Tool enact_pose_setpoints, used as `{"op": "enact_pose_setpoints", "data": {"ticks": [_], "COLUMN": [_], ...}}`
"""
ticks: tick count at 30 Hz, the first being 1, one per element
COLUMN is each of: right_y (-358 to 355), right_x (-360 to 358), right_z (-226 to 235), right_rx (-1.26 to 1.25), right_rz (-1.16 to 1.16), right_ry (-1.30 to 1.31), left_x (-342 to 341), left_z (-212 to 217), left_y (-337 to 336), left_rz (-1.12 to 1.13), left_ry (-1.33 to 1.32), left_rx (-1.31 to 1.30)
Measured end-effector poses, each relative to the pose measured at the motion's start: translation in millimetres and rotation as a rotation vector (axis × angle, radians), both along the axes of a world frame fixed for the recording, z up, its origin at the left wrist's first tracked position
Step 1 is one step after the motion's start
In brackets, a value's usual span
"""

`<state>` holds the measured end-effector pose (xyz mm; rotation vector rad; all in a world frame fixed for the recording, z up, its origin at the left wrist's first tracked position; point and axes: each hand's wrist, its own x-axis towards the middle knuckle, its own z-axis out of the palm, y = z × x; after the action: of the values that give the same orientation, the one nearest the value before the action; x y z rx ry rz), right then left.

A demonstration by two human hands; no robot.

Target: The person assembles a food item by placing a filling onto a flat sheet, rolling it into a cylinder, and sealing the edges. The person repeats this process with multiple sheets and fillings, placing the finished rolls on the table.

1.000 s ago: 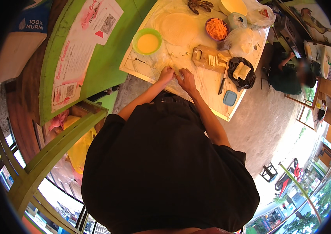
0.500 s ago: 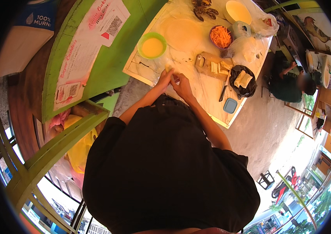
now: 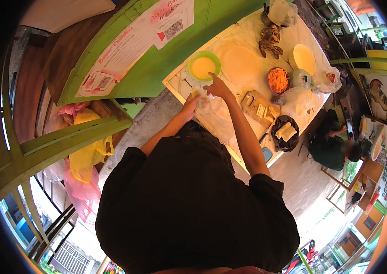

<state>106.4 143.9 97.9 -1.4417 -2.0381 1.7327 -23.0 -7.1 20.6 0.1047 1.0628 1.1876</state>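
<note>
In the head view, we see both hands at the near edge of the counter (image 3: 227, 119). Our left hand (image 3: 190, 108) has its fingers bent around a small pale piece (image 3: 195, 92), gripping it just beyond the counter's corner edge; its exact shape is too small to make out. Our right hand (image 3: 221, 89) stretches its index finger forward over the near side of a green bowl (image 3: 192, 64) of yellow liquid (image 3: 202, 68), the other fingers curled. We cannot tell whether the fingertip touches the liquid or whether those curled fingers hold anything. A thin translucent sheet (image 3: 208, 106) lies between the hands and the near edge.

Just right of the green bowl we see pale round sheets (image 3: 240, 63) lying flat. Farther right stands a purple bowl heaped with orange strips (image 3: 278, 80), near a cream-coloured bowl (image 3: 304, 59) and clear plastic bags. Nearer us, a wooden cutting board (image 3: 249, 101) carries pale sticks (image 3: 262, 111), and beside it a black bag (image 3: 277, 141) holds pale blocks (image 3: 286, 131).
</note>
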Motion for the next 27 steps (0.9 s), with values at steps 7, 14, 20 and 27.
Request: {"op": "enact_pose_setpoints", "data": {"ticks": [7, 14, 20, 27], "right_y": [26.4, 27.1, 11.6, -35.3], "right_x": [-25.9, -3.1, -2.1, 4.4], "right_z": [-12.6, -4.2, 50.7, 69.6], "right_rx": [-0.361, -0.920, -0.636, 0.581], "right_rz": [0.086, -0.369, -0.174, 0.369], "right_ry": [-0.131, 0.497, 0.511, -0.156], "left_x": [-17.8, -44.3, -53.4, -53.2], "left_z": [6.1, 33.4, 53.1, 89.3], "left_y": [-3.1, 17.2, 60.0, 92.2], "left_rz": [0.217, 0.387, 0.301, 0.208], "left_ry": [0.128, 0.066, -0.009, -0.135], "left_rx": [-0.052, -0.036, -0.009, 0.033]}}
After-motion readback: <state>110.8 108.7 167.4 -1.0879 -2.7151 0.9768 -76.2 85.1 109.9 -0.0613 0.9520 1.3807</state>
